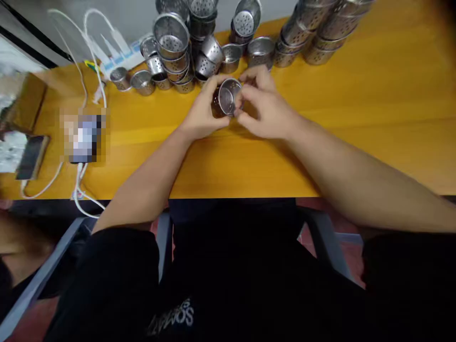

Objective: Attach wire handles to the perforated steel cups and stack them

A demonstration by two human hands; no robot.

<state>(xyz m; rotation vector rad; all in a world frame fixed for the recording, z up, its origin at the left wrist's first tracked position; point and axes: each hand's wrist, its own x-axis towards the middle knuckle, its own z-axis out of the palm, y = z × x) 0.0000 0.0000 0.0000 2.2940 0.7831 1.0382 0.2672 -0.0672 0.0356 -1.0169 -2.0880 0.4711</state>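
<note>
Between my hands is a small perforated metal cup (226, 100), tilted so that its open mouth faces right. My left hand (205, 110) wraps round the cup from the left, thumb below and fingers above. At its right rim, my right hand (259, 102) has its fingers curled with the tips close together. Whether these tips pinch the rim or something small there cannot be made out. Just behind my hands stand more cups of the same kind, among them a wide one (261, 51) and a stack (173, 47).
Tall leaning stacks of perforated cups (322, 28) stand at the back right of the wooden table (384, 104). A white power strip (124, 57) with cables lies back left. A phone (33, 156) and a blurred-out device (85, 138) lie left. Someone's bare limb (24, 237) shows lower left.
</note>
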